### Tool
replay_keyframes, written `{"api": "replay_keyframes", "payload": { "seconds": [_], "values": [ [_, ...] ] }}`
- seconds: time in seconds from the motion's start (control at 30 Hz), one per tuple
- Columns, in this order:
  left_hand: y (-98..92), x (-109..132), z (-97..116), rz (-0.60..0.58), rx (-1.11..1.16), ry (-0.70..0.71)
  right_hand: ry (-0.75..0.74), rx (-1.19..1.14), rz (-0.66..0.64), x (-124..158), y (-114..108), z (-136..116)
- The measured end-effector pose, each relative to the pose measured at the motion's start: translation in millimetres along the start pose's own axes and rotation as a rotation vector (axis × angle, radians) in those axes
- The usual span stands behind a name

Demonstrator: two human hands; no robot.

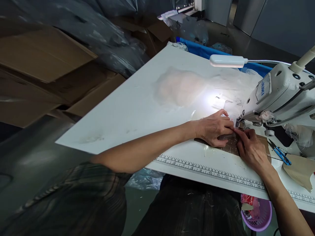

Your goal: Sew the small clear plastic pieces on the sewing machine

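Note:
My left hand (215, 128) rests on the sewing table just left of the needle, its fingers bent and pressed down on a thin white fabric piece (230, 117). Close by, my right hand (253, 149) has its thumb and index finger together at the fabric's near edge, below the presser foot (239, 123). Both hands' fingertips almost meet there and cover much of the fabric. A white sewing machine (278, 91) stands over the right hand. Beneath the hands lies a brown plate (231, 146) on the tabletop.
Blue thread snips (280, 153) and brown paper (299, 170) lie to the right. A lamp (227, 61) lights sheer pale fabric (180, 87) on the white table (137, 114). A ruler strip (211, 172) runs along the front edge; a purple basket (264, 219) stands below. Cardboard boxes (44, 52) are left.

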State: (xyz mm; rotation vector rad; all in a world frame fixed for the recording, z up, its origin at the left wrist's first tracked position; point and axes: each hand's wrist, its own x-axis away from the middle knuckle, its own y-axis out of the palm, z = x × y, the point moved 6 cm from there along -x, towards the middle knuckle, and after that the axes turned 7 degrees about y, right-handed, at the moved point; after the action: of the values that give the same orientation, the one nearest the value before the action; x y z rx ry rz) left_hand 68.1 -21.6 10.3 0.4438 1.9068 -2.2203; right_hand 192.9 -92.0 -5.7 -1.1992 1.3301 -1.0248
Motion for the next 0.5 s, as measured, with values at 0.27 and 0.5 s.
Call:
{"api": "replay_keyframes", "payload": {
  "seconds": [0.27, 0.5],
  "values": [
    [0.2, 0.6, -0.3, -0.008, -0.063, -0.042, 0.007, -0.010, 0.001, -1.7, -2.4, 1.2],
    [4.1, -1.2, -2.1, -0.007, -0.156, -0.047, 0.012, -0.025, 0.005, -1.5, -2.9, 1.5]
  ]
}}
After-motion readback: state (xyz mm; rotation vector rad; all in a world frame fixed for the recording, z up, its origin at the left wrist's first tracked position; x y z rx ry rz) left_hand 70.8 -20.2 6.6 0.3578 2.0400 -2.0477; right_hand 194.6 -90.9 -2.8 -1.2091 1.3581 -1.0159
